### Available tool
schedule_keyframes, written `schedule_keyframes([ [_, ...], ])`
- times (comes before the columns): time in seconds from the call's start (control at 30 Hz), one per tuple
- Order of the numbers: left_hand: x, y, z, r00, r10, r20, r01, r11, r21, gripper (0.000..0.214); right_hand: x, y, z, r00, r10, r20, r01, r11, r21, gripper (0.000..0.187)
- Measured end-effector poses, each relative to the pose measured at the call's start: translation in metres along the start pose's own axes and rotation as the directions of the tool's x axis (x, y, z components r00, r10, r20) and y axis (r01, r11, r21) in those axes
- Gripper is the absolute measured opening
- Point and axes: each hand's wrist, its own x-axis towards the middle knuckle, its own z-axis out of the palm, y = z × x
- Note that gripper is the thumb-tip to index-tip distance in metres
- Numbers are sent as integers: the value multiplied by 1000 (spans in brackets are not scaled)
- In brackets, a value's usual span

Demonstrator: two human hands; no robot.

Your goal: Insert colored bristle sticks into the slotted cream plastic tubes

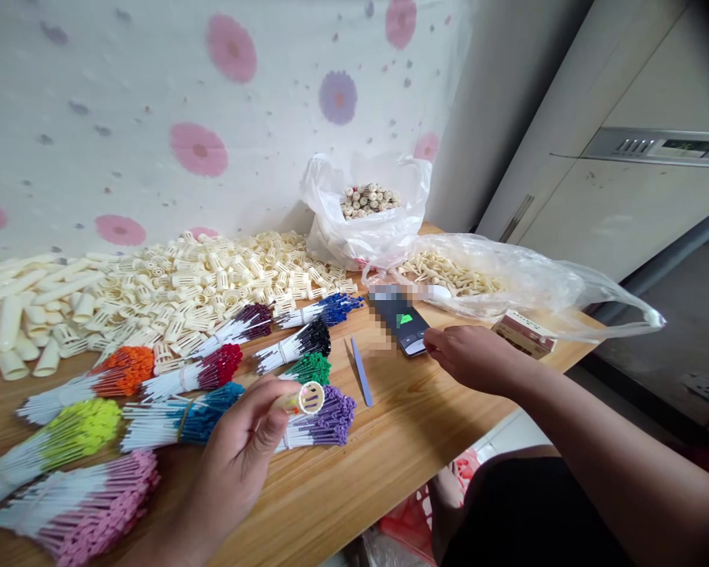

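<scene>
My left hand (pixel 242 441) is closed round a short cream plastic tube (pixel 311 398), its round open end facing me; slots and some coloured bits show in its wall. My right hand (pixel 473 358) is at the lower end of a smartphone (pixel 402 319) lying on the table. Its fingers are curled together, and whatever they may hold is hidden. Beside the left hand lie bundles of white sticks with coloured heads: purple (pixel 331 417), green (pixel 313 370), teal (pixel 206 413), black (pixel 307 342) and red (pixel 221 366). Bluish tweezers (pixel 361 374) rest between the hands.
Slotted cream tubes (pixel 213 272) are heaped along the wall, longer plain ones (pixel 12 331) at left. A white bag (pixel 360 236) holds rounded pieces; a clear bag (pixel 543 279) holds small cream parts. A small box (pixel 523 334) sits near the table's (pixel 307 504) right edge.
</scene>
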Motion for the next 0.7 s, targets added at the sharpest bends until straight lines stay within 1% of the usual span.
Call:
schedule_keyframes([
  [0.1, 0, -1, 0, 999, -34, -26, 34, 999, -7, 48, 0, -5, -1, 999, 39, -13, -39, 999, -21, 18],
  [0.17, 0, -2, 0, 997, -58, -41, 58, 998, -18, 48, 1, -16, -1, 994, 28, -108, -28, 1000, 1, 19],
  [0.2, 0, -3, 0, 997, -66, -45, 65, 998, -18, 48, 3, -25, -1, 984, -12, -179, 17, 1000, 26, 20],
  [0.23, 0, -4, 1, 996, -70, -47, 69, 997, -17, 47, 5, -35, 0, 966, -78, -247, 93, 994, 49, 22],
  [0.27, 0, -5, 1, 996, -71, -45, 70, 997, -14, 47, 8, -45, 1, 940, -161, -301, 188, 980, 62, 25],
  [0.3, 0, -6, 1, 997, -67, -43, 66, 998, -12, 47, 12, -55, 3, 912, -251, -324, 283, 957, 54, 27],
  [0.33, 0, -6, 1, 997, -58, -43, 58, 998, -12, 47, 16, -65, 5, 890, -325, -320, 354, 935, 35, 26],
  [0.37, 0, -6, 0, 998, -50, -42, 50, 999, -13, 46, 21, -73, 7, 877, -379, -294, 399, 917, 9, 24],
  [0.47, 2, -4, -1, 999, -36, -30, 35, 999, -21, 46, 36, -83, 13, 865, -460, -201, 459, 887, -56, 16],
  [0.57, 4, -1, -3, 999, -30, -16, 29, 999, -35, 47, 46, -80, 16, 843, -509, -171, 505, 860, -72, 12],
  [0.7, 4, -1, -3, 999, -28, -16, 26, 997, -72, 52, 50, -72, 12, 832, -536, -144, 533, 844, -65, 16],
])
